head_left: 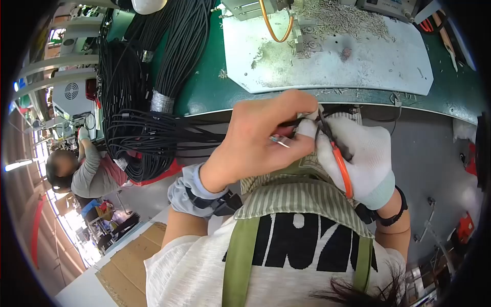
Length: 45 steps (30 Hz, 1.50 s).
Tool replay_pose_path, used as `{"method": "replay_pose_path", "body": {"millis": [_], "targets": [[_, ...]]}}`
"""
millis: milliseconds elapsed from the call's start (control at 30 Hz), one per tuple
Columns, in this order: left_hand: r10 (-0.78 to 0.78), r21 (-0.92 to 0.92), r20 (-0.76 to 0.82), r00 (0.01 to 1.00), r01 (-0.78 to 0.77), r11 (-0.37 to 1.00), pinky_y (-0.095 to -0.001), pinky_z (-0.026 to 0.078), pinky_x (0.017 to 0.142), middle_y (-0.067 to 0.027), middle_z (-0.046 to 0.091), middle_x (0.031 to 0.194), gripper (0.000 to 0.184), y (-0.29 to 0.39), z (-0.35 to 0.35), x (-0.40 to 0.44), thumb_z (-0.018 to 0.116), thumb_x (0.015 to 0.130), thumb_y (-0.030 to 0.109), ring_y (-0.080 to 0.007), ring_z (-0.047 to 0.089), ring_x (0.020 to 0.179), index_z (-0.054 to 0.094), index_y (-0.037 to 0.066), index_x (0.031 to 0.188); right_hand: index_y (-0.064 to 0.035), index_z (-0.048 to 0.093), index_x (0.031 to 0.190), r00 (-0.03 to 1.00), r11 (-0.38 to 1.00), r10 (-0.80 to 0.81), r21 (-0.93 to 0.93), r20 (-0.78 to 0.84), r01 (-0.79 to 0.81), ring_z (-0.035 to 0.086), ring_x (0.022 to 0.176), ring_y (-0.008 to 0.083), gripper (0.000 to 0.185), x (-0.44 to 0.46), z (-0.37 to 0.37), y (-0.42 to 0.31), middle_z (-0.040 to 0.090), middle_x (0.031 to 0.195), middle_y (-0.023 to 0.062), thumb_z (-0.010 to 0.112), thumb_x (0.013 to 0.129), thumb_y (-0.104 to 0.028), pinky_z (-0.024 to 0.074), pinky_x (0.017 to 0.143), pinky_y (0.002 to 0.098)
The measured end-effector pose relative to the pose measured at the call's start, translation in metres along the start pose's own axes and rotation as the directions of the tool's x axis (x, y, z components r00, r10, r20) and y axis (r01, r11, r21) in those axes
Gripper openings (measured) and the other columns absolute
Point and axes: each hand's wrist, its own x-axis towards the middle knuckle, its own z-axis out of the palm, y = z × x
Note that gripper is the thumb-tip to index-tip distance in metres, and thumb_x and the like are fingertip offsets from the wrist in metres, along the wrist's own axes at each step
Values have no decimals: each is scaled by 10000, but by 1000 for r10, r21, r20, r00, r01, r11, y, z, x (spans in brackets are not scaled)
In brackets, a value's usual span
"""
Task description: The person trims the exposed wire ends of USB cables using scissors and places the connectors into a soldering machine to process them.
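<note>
I have the left hand (pixel 250 135) just left of the middle of my view, its bare fingers closed in a pinch on a black cable (pixel 290 123), with a white cover on the thumb. A small shiny tip (pixel 280 141) pokes out between those fingers; it is too small for me to say what it is. Touching them from the right is the right hand (pixel 371 153), in a white glove, its fingers wrapped around an orange-handled hand tool (pixel 343 171). The tool's dark metal end points up at the left fingertips; pliers or cutters, I cannot tell which.

Left of the fingers, a thick mass of black cables (pixel 146 133) hangs over the edge of the green counter (pixel 199 94), and several strands run across to the left hand. A silvery band (pixel 161 101) wraps one bundle.

Beyond the fingers, a pale board (pixel 296 84) lies on the counter, strewn at its far side with metal clippings (pixel 348 20), beside a metal fixture with an orange tube (pixel 276 38). Far ahead and right of the fingers, a grey box (pixel 386 7) carries small lettering that looks like "LEAD FREE", though I can't be sure. Nearer me than the fingers, a striped apron (pixel 302 197) partly covers large black-and-white shirt print (pixel 299 245) that I can't read. Well to the left, a co-worker (pixel 94 174) sits in a grey sleeve.
</note>
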Motion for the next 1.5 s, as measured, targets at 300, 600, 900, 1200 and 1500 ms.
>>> {"method": "replay_pose_path", "body": {"millis": [300,600,900,1200,1500], "targets": [[-306,-252,-129,943,267,930,-159,313,499,26,501,643,163,-1,20,4,663,751,-35,0,399,564,548,4,859,-55,596,828,963,962,-173,-247,-207,120,534,481,258,108,9,7,12,516,578,107,665,772,-116,425,473,320],[-458,-556,131,879,448,700,-147,323,506,62,545,713,126,-16,14,12,637,818,4,14,432,602,575,4,928,-14,607,813,996,994,80,66,27,-82,433,462,187,126,7,-2,15,483,563,101,627,807,-138,390,472,297],[-541,-736,184,821,480,477,-162,427,647,37,602,768,154,-33,-4,33,618,829,-19,-10,526,701,625,9,981,-8,573,746,984,986,126,96,126,-138,399,442,238,191,40,-9,20,437,549,131,632,823,-173,378,458,310],[-565,-707,150,811,488,512,-143,369,579,16,625,834,177,-30,0,39,624,821,-14,13,468,658,606,-1,996,0,579,764,979,979,164,101,119,-176,403,450,262,196,44,-8,26,462,564,142,644,807,-180,385,465,318],[-546,-609,194,815,536,584,-136,367,579,8,626,834,198,-13,-6,35,627,774,-82,15,490,675,611,-10,957,-28,608,797,981,994,93,44,168,-102,493,497,270,155,32,-18,21,497,597,137,651,787,-177,417,502,319]]}}
